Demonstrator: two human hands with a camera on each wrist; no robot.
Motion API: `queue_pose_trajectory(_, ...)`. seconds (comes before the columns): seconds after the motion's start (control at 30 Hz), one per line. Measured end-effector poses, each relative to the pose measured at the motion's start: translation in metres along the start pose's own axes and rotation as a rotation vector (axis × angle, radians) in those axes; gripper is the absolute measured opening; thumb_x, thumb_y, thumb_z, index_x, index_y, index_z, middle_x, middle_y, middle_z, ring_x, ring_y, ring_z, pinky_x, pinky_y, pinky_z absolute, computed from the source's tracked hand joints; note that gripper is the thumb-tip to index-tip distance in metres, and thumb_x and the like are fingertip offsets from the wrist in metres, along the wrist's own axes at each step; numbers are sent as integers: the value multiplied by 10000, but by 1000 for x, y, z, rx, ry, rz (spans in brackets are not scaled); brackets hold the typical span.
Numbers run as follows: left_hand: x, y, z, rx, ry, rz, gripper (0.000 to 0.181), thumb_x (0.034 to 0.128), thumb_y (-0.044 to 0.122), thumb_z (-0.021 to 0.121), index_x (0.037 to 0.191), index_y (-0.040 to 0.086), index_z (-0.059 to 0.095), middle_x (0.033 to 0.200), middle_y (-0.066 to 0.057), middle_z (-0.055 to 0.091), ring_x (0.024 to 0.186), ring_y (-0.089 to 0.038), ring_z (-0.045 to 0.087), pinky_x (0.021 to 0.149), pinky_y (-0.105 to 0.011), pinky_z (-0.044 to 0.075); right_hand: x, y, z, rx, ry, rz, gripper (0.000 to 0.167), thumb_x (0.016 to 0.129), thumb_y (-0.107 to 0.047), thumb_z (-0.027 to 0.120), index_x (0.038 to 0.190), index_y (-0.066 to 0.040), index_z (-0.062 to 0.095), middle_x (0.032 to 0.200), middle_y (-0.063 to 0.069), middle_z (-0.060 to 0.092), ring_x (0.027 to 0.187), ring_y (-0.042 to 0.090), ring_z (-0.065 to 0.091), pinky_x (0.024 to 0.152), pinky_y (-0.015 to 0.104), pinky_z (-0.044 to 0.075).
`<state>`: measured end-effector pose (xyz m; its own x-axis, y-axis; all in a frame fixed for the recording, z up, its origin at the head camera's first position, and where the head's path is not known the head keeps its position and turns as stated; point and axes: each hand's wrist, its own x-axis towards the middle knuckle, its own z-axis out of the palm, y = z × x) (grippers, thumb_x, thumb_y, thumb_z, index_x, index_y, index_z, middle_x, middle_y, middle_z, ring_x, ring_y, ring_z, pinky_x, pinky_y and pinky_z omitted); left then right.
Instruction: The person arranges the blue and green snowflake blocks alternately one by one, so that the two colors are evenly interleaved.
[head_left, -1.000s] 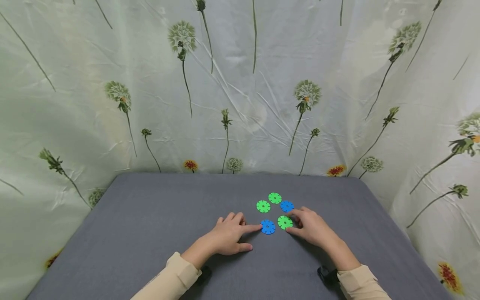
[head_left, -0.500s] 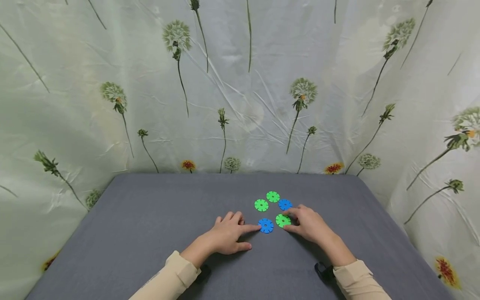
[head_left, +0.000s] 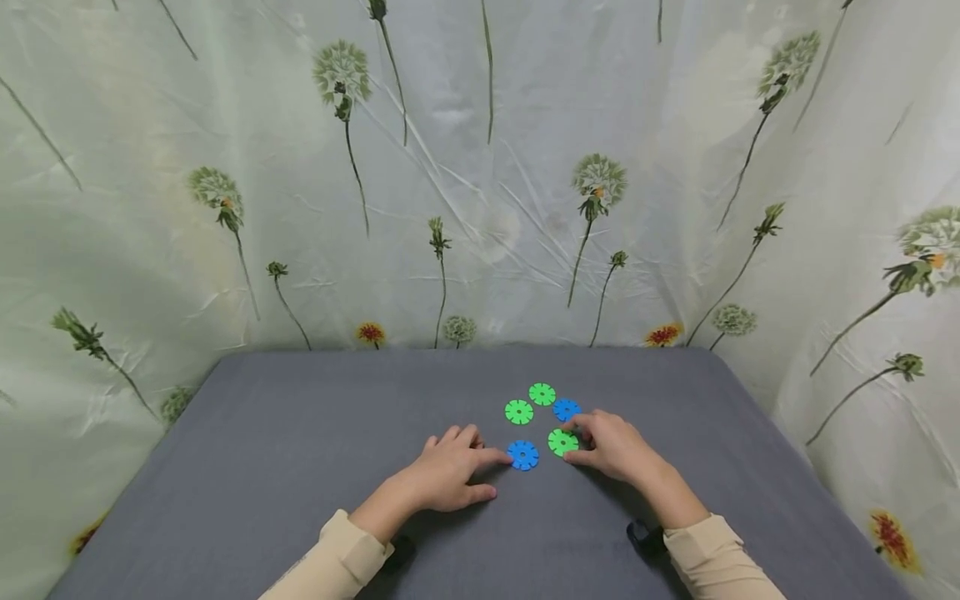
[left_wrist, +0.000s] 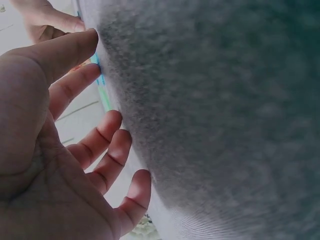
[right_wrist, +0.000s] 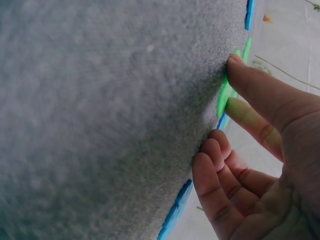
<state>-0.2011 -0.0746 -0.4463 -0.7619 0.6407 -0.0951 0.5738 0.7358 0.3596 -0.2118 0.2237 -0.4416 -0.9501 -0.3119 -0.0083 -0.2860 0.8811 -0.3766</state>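
The bare left hand [left_wrist: 47, 145] is seen from its palm side. Beside the index fingertip, a thin blue plastic edge [left_wrist: 102, 79] and a thin green plastic edge [left_wrist: 104, 97] are shown along grey woven cloth [left_wrist: 215, 115].

Discs [head_left: 529, 459] on table [head_left: 337, 417], curtain [head_left: 517, 108] behind

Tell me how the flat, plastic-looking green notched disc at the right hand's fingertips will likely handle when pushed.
The thin green notched disc looks like plastic, so it is probably light and fairly stiff. Lying flat on the grey cloth-covered table, it would likely slide rather than roll or tip.
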Motion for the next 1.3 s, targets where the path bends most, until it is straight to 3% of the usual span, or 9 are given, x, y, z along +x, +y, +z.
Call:
queue_pose_trajectory(0.2, 12, 0, -4, -78, 28, 0, 351, 986, 386, 798, 1329, 350, 731, 1145, 11, 608, 998, -150, 511, 765, -369, 345, 0, -1, -4, -5, -8, 9, 404, 884, -300, 903, 1243, -147, 798, 855, -7, 570, 772, 134, 468, 653, 302, 393)
queue_pose_trajectory(0.37, 26, 0, -5, -142, 75, -23, 382, 956, 365, 833, 1318, 276, 752, 1123, 3, 663, 1077, -191, 604, 823, -442, 411, 2, -2, -5, -6, -14, 7, 399, 883, -299, 904, 1237, -147, 799, 866, -5, 586, 789, 137, 481, 667, 315, 414)
queue_pose_trajectory(0.63, 44, -1, -2, -252, 81, -76, 410, 898, 355, 887, 1291, 293, 787, 1040, 31, 626, 1042, -165, 550, 830, -433, 346, 4, -2, -4, 5, -22, 26, 397, 882, -301, 906, 1236, -157, 796, 887, -3, 604, 797, 134, 505, 679, 330, 448)
queue_pose_trajectory(1.0, 53, -1, -2, -325, 69, -91, 424, 870, 308, 919, 1275, 305, 797, 949, 36, 603, 945, -148, 497, 780, -434, 256, 3, -1, -5, 21, -23, 25, 375, 882, -274, 906, 1216, -142, 798, 886, 3, 600, 793, 137, 507, 686, 341, 458)
queue_pose_trajectory(1.3, 58, -3, 5, -320, 80, -128, 375, 864, 327, 923, 1222, 341, 816, 920, 64, 588, 908, -125, 504, 763, -422, 238, 3, 3, -1, 42, -26, 10, 370, 882, -268, 907, 1212, -142, 799, 870, -2, 614, 774, 123, 516, 678, 326, 461)
